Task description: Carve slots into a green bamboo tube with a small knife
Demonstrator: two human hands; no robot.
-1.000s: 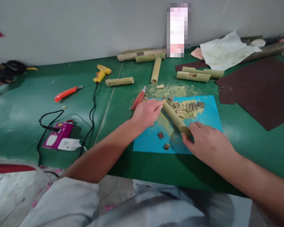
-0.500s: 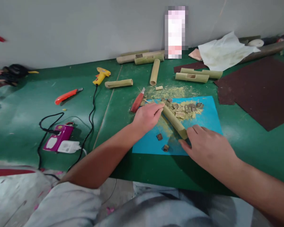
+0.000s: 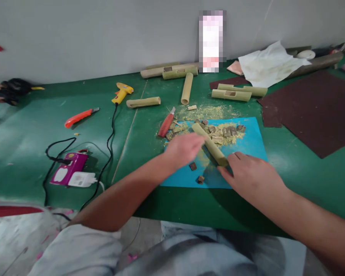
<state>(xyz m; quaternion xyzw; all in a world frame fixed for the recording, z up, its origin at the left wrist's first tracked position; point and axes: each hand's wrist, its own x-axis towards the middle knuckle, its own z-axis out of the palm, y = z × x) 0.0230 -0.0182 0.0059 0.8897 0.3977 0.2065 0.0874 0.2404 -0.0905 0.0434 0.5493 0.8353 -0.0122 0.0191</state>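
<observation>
A pale green bamboo tube [image 3: 211,145] slants above the blue sheet [image 3: 247,153]. My right hand [image 3: 253,176] grips its near end, thumb below and fingers on top. Beside the tube's middle is my left hand [image 3: 184,149], its fingers smeared by motion, so I cannot tell whether they touch the tube. Bamboo shavings and chips [image 3: 227,132] lie heaped on the sheet behind the tube. Two small dark chips, one of them a squarish piece [image 3: 193,166], rest on the sheet in front. A red-handled knife [image 3: 166,123] lies left of the sheet, its blade pointing away.
Cut bamboo tubes lie at the back, including a notched tube [image 3: 231,95] and a plain tube [image 3: 186,89]. Leftward are a yellow glue gun [image 3: 122,93], an orange utility knife [image 3: 82,118] and a purple power strip [image 3: 70,168] with cords. Dark brown sheet [image 3: 319,115] covers the right side.
My left hand has come from the tube's far end toward me, to beside its middle, uncovering that end. My right hand keeps its grip on the near end.
</observation>
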